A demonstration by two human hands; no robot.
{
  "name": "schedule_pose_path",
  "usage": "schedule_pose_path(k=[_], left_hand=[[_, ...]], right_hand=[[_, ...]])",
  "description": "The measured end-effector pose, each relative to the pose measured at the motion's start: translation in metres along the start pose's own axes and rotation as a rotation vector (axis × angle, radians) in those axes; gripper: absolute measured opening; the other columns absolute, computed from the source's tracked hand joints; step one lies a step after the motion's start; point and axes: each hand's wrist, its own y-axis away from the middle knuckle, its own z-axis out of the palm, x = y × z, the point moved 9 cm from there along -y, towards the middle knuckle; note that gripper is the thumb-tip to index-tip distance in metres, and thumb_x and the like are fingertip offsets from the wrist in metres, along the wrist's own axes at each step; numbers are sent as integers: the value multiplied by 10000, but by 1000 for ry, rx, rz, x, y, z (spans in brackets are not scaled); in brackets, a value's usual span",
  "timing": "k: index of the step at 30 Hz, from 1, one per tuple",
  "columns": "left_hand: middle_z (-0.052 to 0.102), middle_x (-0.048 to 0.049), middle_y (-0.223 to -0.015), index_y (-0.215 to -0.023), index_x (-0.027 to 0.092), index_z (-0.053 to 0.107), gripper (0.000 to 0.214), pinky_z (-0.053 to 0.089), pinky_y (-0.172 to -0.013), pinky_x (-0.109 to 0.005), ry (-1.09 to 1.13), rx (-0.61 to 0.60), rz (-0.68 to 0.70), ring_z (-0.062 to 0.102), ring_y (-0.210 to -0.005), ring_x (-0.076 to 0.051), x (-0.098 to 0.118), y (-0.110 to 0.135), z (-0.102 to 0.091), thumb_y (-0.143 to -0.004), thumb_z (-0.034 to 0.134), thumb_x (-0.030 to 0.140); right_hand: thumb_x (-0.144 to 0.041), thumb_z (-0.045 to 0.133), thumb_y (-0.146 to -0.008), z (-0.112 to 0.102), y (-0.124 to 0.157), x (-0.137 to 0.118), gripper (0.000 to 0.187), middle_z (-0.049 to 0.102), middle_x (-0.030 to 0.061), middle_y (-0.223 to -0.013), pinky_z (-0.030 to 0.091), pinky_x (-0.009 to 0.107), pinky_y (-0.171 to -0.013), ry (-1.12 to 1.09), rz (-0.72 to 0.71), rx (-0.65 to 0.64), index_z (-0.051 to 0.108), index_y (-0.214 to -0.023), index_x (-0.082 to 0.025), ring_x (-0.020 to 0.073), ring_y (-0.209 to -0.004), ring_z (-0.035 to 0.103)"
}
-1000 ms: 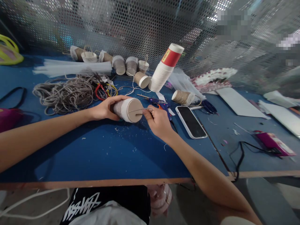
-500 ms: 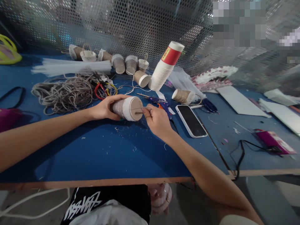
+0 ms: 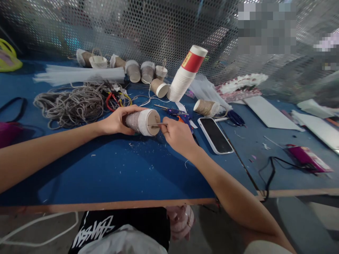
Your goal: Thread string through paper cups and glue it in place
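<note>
My left hand (image 3: 116,120) is wrapped round a paper cup (image 3: 144,122) lying on its side just above the blue table (image 3: 111,169), its flat bottom turned toward my right hand. Part of the cup's wall is wound with grey cord. My right hand (image 3: 177,135) pinches the end of a thin cord (image 3: 156,124) that runs across the cup's bottom. A loose heap of the same grey cord (image 3: 71,105) lies to the left behind my left hand.
A tilted stack of paper cups (image 3: 185,74) with a red band stands behind. Several cord-wrapped cups (image 3: 140,72) line the perforated screen. A phone (image 3: 215,135), a blue glue gun (image 3: 182,117), scissors (image 3: 235,119), clear sticks (image 3: 79,74) and a black cable (image 3: 270,173) lie around.
My right hand has drawn a little closer to the cup's bottom, shortening the stretch of cord. The cup has turned slightly in my left hand.
</note>
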Motion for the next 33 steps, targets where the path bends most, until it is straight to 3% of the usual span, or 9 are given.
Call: schedule_pose_path(k=[17,25,29,33], left_hand=[[674,-67,-1107,-1191,190,664,640,506,-913,-361,2,1,21,636,-1023,-241,1,0,-1,-563,784,150],[667,-90,-1197,-1235,162,616,665,505,-960,-387,-4,-18,-18,631,-1102,-270,1,0,3,-589,773,156],[651,-105,-1243,-1247,158,603,688,496,-991,-406,19,26,-38,613,-1147,-287,-1,1,0,-584,787,180],[621,-115,-1299,-1262,174,594,730,477,-1030,-414,60,69,-29,579,-1207,-303,-6,2,-2,-570,822,215]], right_hand=[[-286,368,-972,3,0,-2,280,613,61,-706,199,258,-502,130,-42,-101,601,-916,-141,150,-598,509],[-476,306,-973,-8,1,3,423,621,64,-724,237,258,-526,-16,-146,116,561,-864,-157,159,-638,542],[-537,274,-968,-9,3,10,475,545,20,-601,250,251,-512,-165,-100,230,463,-700,-193,123,-545,478],[-587,286,-961,-5,2,16,516,458,-17,-523,285,245,-513,-354,-47,265,364,-610,-218,99,-489,435]])
